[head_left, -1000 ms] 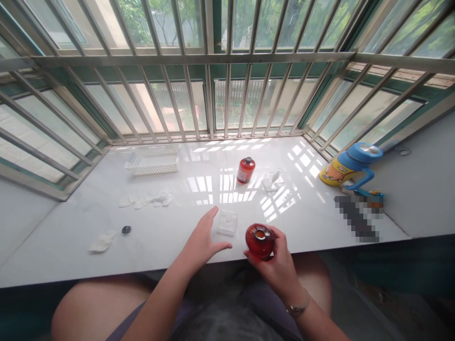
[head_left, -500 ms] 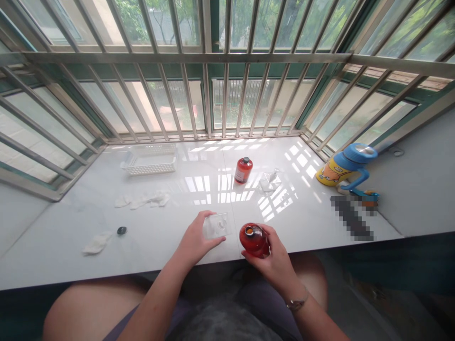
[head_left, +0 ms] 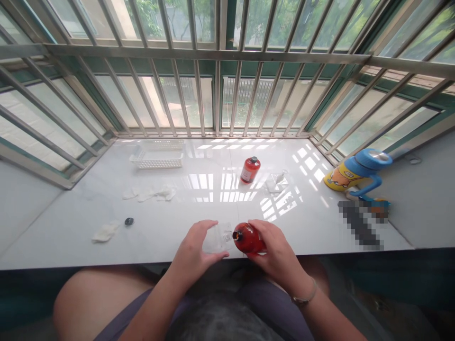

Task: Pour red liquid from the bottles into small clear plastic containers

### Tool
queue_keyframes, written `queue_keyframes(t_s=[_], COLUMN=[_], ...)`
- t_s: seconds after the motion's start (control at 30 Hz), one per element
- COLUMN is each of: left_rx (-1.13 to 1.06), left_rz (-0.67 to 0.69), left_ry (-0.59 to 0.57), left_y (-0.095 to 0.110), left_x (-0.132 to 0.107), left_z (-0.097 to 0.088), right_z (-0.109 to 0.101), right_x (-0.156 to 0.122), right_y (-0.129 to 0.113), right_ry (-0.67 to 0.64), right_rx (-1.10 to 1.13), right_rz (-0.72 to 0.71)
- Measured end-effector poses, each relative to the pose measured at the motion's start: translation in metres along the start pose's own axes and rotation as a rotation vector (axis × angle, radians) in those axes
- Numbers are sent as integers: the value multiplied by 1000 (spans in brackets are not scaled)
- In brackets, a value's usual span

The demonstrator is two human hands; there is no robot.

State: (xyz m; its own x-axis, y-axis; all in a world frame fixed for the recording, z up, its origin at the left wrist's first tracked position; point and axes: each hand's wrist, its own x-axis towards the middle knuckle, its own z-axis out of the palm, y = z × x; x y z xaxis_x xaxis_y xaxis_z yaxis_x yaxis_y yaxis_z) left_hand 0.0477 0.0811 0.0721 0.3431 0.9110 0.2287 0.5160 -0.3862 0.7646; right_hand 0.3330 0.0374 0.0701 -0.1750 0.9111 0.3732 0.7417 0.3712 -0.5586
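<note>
My left hand is closed around the sides of a clear square glass container, whose small round mouth faces up on its right side. My right hand grips a dark red bottle with no cap on it. This bottle is tilted to the left, and its open neck is beside the container's mouth; whether they touch, I cannot tell. Any liquid passing between them cannot be made out. A black cap lies to the left beside a crumpled white tissue.
Farther back stand a capped red bottle and another clear square piece with an upright knob. A white basket is at the back left, with white tissues before it. A blue-and-yellow flask and a blurred dark object are right.
My right hand has tipped the red bottle leftward, bringing its neck close to the container. The container stays in my left hand. The whole view has shifted slightly.
</note>
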Motion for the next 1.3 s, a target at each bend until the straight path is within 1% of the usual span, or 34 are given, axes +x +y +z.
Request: queue_keyframes(t_s=[0.17,0.37,0.57,0.73,0.97,1.3], left_rx=[-6,-89,-159,-197,-251,-300], left_rz=[-7,-55,-107,-177,-261,-304], left_ry=[-5,5,-1,-33,-81,-121], left_y=[-1,1,1,2,3,0], left_x=[-4,-4,-6,-7,-6,-5], left_z=[4,4,5,6,8,9], right_z=[-6,-12,-23,-31,-36,-38], right_x=[7,9,17,23,28,30], right_y=[-4,-2,-12,-18,-21,-23], right_ry=[-29,-53,-72,-73,-77,-52], right_rx=[-101,-188,-276,-330,-336,-339], right_rz=[-38,-67,-128,-167,-206,-241])
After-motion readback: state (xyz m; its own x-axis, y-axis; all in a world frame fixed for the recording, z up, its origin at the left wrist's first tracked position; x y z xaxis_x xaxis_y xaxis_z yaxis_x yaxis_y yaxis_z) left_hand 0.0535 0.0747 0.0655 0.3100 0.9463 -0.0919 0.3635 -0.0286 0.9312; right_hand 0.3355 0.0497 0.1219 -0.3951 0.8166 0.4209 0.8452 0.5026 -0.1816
